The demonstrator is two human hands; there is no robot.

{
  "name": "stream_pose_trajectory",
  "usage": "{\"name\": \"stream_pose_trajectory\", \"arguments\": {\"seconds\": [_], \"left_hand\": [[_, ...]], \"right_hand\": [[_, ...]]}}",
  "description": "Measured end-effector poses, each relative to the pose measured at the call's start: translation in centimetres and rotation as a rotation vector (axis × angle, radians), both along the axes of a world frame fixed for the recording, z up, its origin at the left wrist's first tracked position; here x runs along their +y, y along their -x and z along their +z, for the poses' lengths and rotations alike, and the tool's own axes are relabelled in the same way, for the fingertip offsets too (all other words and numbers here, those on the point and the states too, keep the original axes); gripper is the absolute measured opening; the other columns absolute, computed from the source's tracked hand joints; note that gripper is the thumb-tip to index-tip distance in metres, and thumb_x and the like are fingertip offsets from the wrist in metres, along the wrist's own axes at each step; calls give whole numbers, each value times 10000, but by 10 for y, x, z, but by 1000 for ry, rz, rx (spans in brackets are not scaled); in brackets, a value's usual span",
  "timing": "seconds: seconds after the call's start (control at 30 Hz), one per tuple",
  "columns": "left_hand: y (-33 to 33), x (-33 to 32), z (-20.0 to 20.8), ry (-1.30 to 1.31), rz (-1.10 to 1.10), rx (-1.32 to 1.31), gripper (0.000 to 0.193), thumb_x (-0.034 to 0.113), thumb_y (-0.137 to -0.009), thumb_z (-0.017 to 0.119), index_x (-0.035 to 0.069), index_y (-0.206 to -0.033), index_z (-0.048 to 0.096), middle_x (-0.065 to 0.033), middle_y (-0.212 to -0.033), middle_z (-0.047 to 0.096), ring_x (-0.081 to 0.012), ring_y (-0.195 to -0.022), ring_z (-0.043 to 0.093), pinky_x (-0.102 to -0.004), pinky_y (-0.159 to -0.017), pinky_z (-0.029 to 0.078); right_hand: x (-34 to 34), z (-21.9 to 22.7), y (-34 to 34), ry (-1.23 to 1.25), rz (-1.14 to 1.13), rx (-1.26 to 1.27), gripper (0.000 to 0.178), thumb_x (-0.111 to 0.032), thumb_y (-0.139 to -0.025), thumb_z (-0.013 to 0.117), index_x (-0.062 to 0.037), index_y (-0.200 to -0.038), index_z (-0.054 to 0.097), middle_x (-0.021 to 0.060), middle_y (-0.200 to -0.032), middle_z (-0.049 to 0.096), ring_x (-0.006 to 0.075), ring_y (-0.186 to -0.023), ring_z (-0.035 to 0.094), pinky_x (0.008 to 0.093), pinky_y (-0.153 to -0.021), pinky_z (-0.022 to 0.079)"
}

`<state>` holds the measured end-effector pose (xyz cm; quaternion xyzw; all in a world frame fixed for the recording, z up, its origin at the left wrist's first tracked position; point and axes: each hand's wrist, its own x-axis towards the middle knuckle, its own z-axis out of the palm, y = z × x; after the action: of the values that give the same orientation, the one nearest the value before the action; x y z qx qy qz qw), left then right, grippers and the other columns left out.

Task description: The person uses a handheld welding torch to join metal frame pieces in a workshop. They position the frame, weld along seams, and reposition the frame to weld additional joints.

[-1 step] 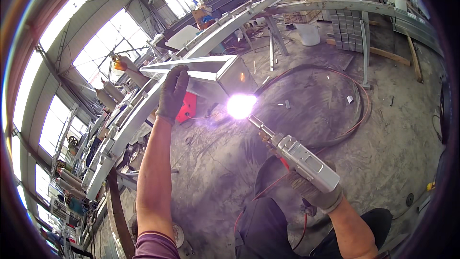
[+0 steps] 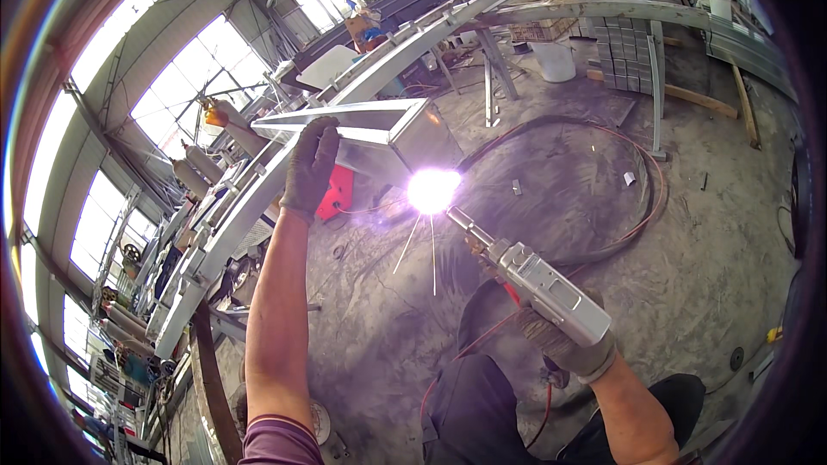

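Note:
In a dark work glove, my left hand grips the edge of a box-shaped silvery metal frame; its fingers bend over the top edge. My right hand, also gloved, is wrapped around the handle of a grey welding gun. The gun's thin nozzle points up and left toward the frame's lower corner. A white-violet welding glow burns there and hides the joint and the nozzle's very tip. Thin sparks fall below it.
The frame rests by a long metal rail. A red object sits beneath it. A dark hose loops over the concrete floor. Behind stand a white bucket and stacked metal tubes; gas cylinders stand left.
Two long spark streaks now shoot down from the welding glow. Both hands, the gun and the frame hold the same positions.

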<state>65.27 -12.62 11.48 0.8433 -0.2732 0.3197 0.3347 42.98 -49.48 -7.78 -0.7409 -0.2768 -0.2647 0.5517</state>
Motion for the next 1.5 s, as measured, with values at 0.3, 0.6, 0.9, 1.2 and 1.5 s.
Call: {"name": "stream_pose_trajectory", "arguments": {"seconds": [0.3, 0.6, 0.9, 1.2, 1.5], "left_hand": [[-4, 5, -1, -2, -23, -10, 268, 229, -1106, 620, 41, -1288, 679, -56, -1198, 685, -155, -1125, 606, -325, -1016, 486], [-4, 2, -1, -12, 3, -11, 275, 242, -1107, 614, 43, -1286, 679, -60, -1213, 680, -159, -1144, 603, -329, -1035, 477], [-1, 2, -1, 33, -3, 33, 284, 236, -1104, 624, 43, -1306, 676, -47, -1195, 676, -144, -1122, 601, -317, -1015, 485], [-1, 3, 2, 7, -2, 23, 278, 232, -1099, 626, 40, -1292, 680, -54, -1200, 678, -147, -1118, 608, -317, -1011, 488], [-2, 1, 0, -26, -1, -13, 286, 230, -1102, 629, 31, -1301, 680, -60, -1203, 687, -156, -1110, 617, -324, -1007, 493]], "right_hand": [[2, -20, 3, 210, -131, -106, 270, -156, -969, 750, -99, -1232, 763, 66, -1171, 784, 244, -1080, 752, 365, -882, 604], [9, -24, 1, 169, -58, -120, 347, -189, -980, 732, -141, -1324, 725, 78, -1260, 752, 257, -1141, 730, 394, -922, 596], [9, -19, 4, 358, -195, -215, 374, -247, -928, 753, -197, -1299, 757, 28, -1269, 762, 225, -1153, 735, 408, -919, 603], [9, -22, 5, 121, -7, 200, 302, -224, -901, 783, -190, -1201, 789, 28, -1168, 780, 237, -1037, 761, 407, -835, 614], [-1, -32, 14, -183, 418, 821, 834, -482, -986, 636, -38, -1622, 330, 203, -1580, 408, 362, -1427, 466, 480, -1202, 423]]}}
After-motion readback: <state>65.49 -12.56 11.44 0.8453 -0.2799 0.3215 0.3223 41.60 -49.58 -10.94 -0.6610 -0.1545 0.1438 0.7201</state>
